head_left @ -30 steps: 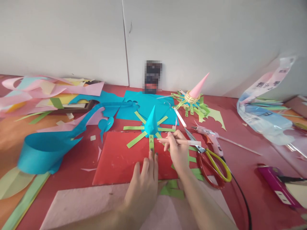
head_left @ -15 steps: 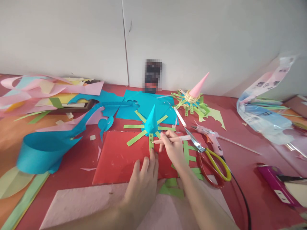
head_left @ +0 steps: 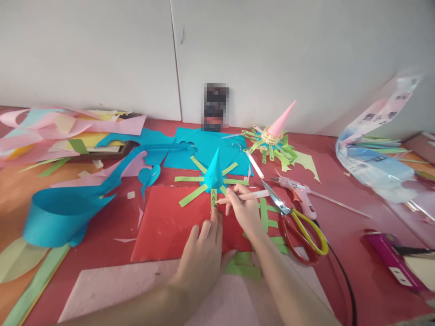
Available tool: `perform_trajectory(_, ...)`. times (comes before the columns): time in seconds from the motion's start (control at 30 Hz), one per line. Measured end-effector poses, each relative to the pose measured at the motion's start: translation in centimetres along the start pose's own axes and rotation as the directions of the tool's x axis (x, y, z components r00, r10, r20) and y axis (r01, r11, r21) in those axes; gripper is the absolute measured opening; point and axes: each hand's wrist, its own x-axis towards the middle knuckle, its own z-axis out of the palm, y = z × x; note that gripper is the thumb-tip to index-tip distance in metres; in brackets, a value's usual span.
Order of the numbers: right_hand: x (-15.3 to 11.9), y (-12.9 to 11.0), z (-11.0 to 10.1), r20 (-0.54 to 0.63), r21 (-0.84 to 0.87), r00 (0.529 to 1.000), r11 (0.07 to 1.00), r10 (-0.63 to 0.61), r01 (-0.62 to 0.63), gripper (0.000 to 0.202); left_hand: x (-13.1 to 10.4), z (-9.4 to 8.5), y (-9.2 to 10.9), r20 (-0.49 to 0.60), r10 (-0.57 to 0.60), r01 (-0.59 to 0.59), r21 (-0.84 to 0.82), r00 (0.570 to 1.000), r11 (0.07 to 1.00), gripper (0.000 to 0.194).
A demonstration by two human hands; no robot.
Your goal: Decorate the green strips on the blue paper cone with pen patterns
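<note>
A blue paper cone stands with green paper strips radiating from its base. The strip nearest me, a green strip, carries dark hand-drawn letters that look like "A". My left hand lies with its fingers extended, the index fingertip pressing on the lower end of that strip. In my right hand a pale pink pen is pinched, its tip at the lettered strip. Beneath them is a red board; more green strips lie right of my right hand.
Scissors and a pink glue gun lie to the right, its black cord running toward me. A pink cone piece stands behind. Blue paper band and paper scraps cover the left. A purple power strip sits far right.
My left index fingertip has slid slightly up the lettered strip, toward the cone. The pen stays at nearly the same spot in my right hand.
</note>
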Motion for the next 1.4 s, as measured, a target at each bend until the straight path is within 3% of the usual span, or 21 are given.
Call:
perform_trajectory(0.43,-0.04,-0.18,-0.02,0.051,-0.046,0.998,0.998,-0.031,0.034,0.034,-0.04,-0.35,0.0,0.003,0.013,-0.013,0.014,1.0,1.0,0.059)
perform_trajectory(1.1,-0.06,-0.01,0.04,-0.008,-0.038,0.999,0.998,-0.049,0.048,0.03,-0.43,-0.24,0.42,-0.074,0.006,-0.004,0.032,0.997,0.999,0.053)
perform_trajectory(1.4,-0.09,-0.14,0.01,0.011,-0.021,0.999,0.999,-0.03,0.03,0.03,-0.21,-0.21,0.38,-0.047,0.015,-0.013,0.047,0.999,0.999,0.054)
